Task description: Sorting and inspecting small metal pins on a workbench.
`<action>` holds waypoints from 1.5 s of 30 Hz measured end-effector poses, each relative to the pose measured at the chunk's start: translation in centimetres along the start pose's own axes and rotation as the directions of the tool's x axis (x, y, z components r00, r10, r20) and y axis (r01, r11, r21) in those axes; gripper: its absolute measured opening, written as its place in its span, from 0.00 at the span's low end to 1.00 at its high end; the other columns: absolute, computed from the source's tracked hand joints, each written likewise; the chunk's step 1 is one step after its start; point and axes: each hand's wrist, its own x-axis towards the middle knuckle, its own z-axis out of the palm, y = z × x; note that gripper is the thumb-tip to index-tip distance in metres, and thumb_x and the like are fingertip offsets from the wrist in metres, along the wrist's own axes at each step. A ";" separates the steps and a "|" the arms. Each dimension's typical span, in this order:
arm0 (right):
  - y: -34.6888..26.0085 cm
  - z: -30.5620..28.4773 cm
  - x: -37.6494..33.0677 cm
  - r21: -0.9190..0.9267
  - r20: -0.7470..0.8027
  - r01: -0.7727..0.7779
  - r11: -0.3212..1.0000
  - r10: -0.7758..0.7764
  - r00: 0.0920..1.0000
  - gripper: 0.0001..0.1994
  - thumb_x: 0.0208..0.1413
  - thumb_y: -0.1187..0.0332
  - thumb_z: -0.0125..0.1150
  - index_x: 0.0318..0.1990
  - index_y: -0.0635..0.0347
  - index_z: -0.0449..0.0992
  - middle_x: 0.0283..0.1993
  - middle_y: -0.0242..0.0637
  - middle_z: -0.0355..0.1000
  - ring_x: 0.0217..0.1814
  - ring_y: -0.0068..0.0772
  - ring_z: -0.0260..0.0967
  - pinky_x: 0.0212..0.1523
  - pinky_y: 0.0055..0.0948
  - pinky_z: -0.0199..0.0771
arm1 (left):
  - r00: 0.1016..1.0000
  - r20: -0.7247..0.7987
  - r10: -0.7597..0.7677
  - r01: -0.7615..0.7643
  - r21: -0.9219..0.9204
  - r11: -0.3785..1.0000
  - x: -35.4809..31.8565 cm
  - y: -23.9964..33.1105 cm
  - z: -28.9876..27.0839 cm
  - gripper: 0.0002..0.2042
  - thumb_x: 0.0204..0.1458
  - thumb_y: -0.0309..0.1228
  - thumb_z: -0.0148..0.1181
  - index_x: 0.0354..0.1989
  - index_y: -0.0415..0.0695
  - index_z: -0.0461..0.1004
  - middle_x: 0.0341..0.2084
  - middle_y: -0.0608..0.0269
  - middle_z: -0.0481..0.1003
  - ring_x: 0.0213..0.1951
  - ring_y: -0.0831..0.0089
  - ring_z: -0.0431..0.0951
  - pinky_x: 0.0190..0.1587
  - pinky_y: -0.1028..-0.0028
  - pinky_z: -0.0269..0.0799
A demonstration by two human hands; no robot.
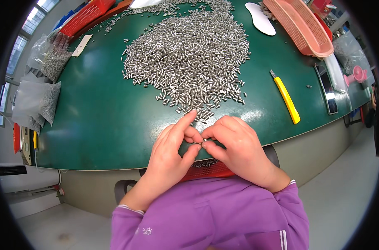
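Note:
My left hand [170,156] and my right hand [237,148] meet at the near edge of the green table [102,121]. Their fingertips pinch a tiny silver metal part [203,143] between them; the left index finger points up toward the heap. A large heap of small silver metal parts [189,54] spreads over the table just beyond my hands. Under my wrists a red basket [210,170] with a few such parts sits in my lap, mostly hidden.
A yellow utility knife [286,98] lies right of the heap, a phone [327,88] further right. A pink basket [302,27] and a white insole-shaped piece [260,18] sit at the back right. Clear bags of parts [43,100] hang off the left edge; a red basket [87,14] stands far left.

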 end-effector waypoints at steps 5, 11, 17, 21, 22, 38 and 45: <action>-0.1 0.0 0.0 0.002 -0.005 0.003 1.000 -0.003 1.000 0.10 0.47 0.75 0.70 0.37 0.59 0.77 0.36 0.39 0.70 0.39 0.46 0.70 0.41 0.42 0.73 | 1.000 -0.014 -0.013 0.013 -0.002 1.000 -0.1 0.1 0.0 0.37 0.49 0.16 0.68 0.70 0.43 0.64 0.34 0.70 0.78 0.38 0.76 0.76 0.44 0.73 0.70; 0.0 0.1 0.0 0.004 -0.010 0.005 1.000 -0.005 1.000 0.10 0.47 0.75 0.70 0.37 0.59 0.77 0.36 0.39 0.70 0.39 0.47 0.70 0.41 0.42 0.73 | 0.999 -0.041 0.023 -0.021 0.039 0.999 -0.2 0.0 0.3 0.37 0.49 0.15 0.66 0.70 0.43 0.64 0.34 0.69 0.77 0.38 0.74 0.76 0.45 0.73 0.70; 0.1 0.2 0.0 0.008 -0.017 0.012 1.000 -0.012 1.000 0.10 0.47 0.75 0.71 0.37 0.59 0.77 0.36 0.39 0.70 0.40 0.46 0.70 0.41 0.42 0.72 | 0.998 -0.039 0.048 -0.045 0.073 0.996 -0.3 -0.1 0.1 0.37 0.48 0.14 0.65 0.71 0.42 0.64 0.37 0.67 0.77 0.41 0.72 0.75 0.46 0.71 0.71; 0.1 0.1 -0.1 0.013 -0.010 0.008 1.000 -0.008 1.000 0.11 0.48 0.74 0.71 0.39 0.59 0.77 0.37 0.39 0.70 0.40 0.47 0.70 0.42 0.43 0.72 | 0.999 -0.034 0.035 -0.032 0.070 0.997 -0.4 0.2 0.0 0.37 0.48 0.14 0.65 0.71 0.42 0.63 0.37 0.66 0.77 0.41 0.72 0.75 0.46 0.71 0.71; 0.1 0.1 -0.1 0.021 -0.006 0.001 1.000 -0.001 1.000 0.11 0.48 0.74 0.71 0.39 0.59 0.77 0.37 0.39 0.70 0.41 0.47 0.70 0.42 0.43 0.73 | 0.999 -0.031 0.041 -0.039 0.063 0.997 -0.3 0.3 -0.2 0.38 0.48 0.13 0.65 0.71 0.39 0.62 0.37 0.62 0.76 0.41 0.67 0.75 0.46 0.68 0.73; 0.1 0.3 -0.1 0.024 -0.024 0.008 1.000 -0.007 1.000 0.10 0.49 0.72 0.72 0.39 0.58 0.78 0.37 0.39 0.70 0.40 0.47 0.70 0.42 0.43 0.73 | 0.995 -0.086 0.055 -0.035 0.226 0.973 -0.2 1.0 -1.4 0.35 0.50 0.12 0.62 0.70 0.37 0.62 0.33 0.61 0.74 0.35 0.62 0.76 0.43 0.63 0.73; 0.3 0.4 -0.1 0.018 -0.031 0.019 1.000 -0.019 0.999 0.10 0.48 0.72 0.72 0.38 0.58 0.78 0.37 0.38 0.70 0.40 0.46 0.70 0.41 0.42 0.72 | 0.999 0.031 0.016 -0.020 0.127 0.992 0.4 1.4 -1.2 0.37 0.49 0.12 0.63 0.71 0.36 0.60 0.34 0.59 0.74 0.36 0.62 0.76 0.43 0.63 0.74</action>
